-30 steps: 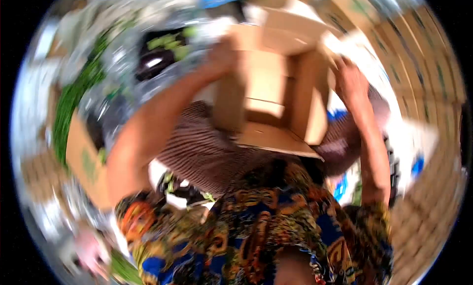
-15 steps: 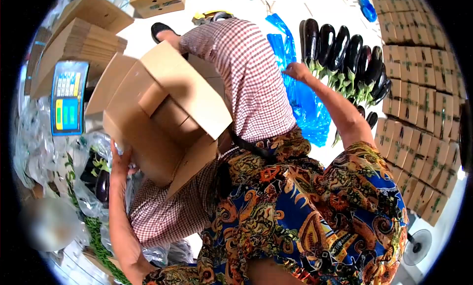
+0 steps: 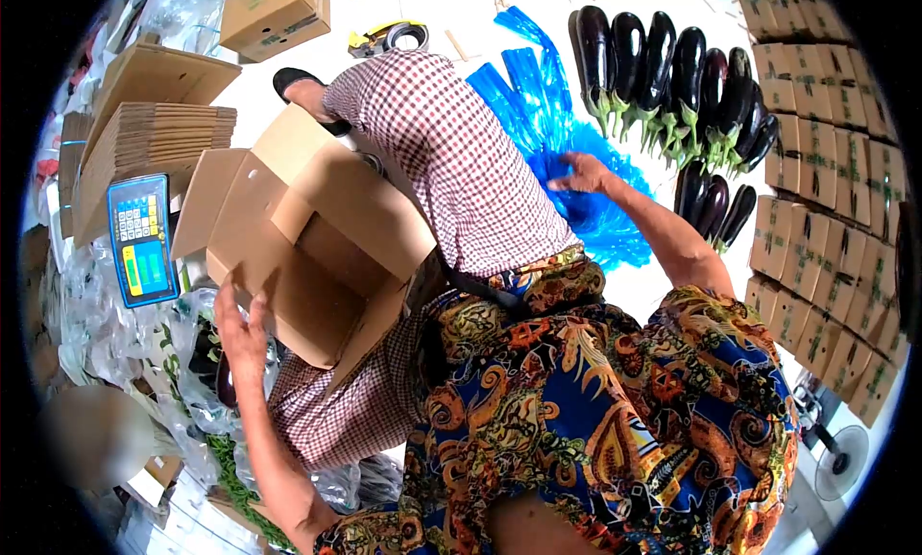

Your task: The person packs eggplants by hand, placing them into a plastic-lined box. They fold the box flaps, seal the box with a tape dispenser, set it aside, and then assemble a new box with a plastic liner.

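Observation:
An open cardboard box [image 3: 279, 277] stands tilted on my lap, its flaps spread and its visible inside bare. My left hand [image 3: 242, 336] lies against the box's near left side, fingers apart, not closed round it. My right hand [image 3: 582, 175] is over crumpled blue plastic bags [image 3: 597, 219] beside my thigh. Its fingers are stretched and slightly apart, touching or just above the plastic. To the right of the bags lie several dark eggplants [image 3: 658, 65] in a row, stems toward me. A smaller group of eggplants [image 3: 713, 205] lies below that row.
At left are a digital scale [image 3: 144, 240], flattened cartons [image 3: 163, 142] and clear plastic wrapping [image 3: 106, 334]. A closed box [image 3: 276, 15] and a tape dispenser [image 3: 389, 38] sit ahead. Stacked cartons [image 3: 826, 152] line the right, with a fan [image 3: 840, 464] below.
My right hand has moved down a little over the blue bags, which are more bunched. My left hand has come up along the box's side with its fingers spread. The view has shifted slightly.

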### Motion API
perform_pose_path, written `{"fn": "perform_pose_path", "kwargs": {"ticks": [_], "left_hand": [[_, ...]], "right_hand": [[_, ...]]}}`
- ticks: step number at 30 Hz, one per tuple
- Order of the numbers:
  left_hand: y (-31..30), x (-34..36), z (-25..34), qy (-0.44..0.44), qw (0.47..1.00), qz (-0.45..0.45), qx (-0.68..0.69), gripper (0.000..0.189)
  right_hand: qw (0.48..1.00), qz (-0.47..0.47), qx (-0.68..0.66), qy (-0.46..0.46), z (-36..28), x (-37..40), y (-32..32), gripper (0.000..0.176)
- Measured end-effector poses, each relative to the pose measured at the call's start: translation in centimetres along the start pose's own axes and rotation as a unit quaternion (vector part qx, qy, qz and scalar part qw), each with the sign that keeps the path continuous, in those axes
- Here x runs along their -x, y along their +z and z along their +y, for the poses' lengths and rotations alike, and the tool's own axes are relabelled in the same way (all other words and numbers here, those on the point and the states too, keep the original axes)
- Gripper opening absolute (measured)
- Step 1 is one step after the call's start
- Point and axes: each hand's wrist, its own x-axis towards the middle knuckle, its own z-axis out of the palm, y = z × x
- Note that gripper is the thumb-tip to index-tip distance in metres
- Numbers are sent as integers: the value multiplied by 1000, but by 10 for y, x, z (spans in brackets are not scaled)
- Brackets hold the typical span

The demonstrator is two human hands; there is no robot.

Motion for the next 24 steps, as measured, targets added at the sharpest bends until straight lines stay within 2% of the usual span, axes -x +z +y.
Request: {"fn": "perform_pose_path", "kwargs": {"ticks": [1,2,4,5,8,10,12,15,16,18,19,20,22,24], "left_hand": [[1,-2,16,17,999,-25,38,51],[5,-1,29,34,995,-51,75,49],[24,10,56,83,994,-35,68,46],[31,16,67,107,992,-27,64,44],[38,26,94,87,990,-65,92,44],[42,32,105,68,986,-65,140,44],[44,35,111,46,977,-74,195,43],[31,45,124,41,903,-172,392,43],[29,47,129,85,930,-172,315,43],[27,49,142,161,961,-167,149,43],[40,49,134,116,976,-166,84,41],[44,48,124,109,977,-173,62,38],[46,39,115,70,981,-179,18,31],[52,32,102,102,992,-68,22,21]], "right_hand": [[995,-80,50,-46,16,-2,3,58],[987,-118,102,-43,49,-12,23,52],[959,-192,205,-40,104,-37,68,40],[966,-129,226,-4,70,-19,56,25],[991,-38,121,-35,48,2,12,24],[997,64,-38,-6,40,8,-12,25],[966,167,-195,19,29,7,-37,27],[905,253,-341,-21,19,-3,-64,20],[879,247,-407,-37,19,-8,-66,20],[875,237,-422,-3,-1,-5,-81,24],[912,260,-312,-51,3,-16,-76,29],[937,288,-196,-35,4,-21,-73,33],[935,333,-124,-21,-33,-20,-83,34],[934,346,-49,-73,-46,-34,-84,32]]}}
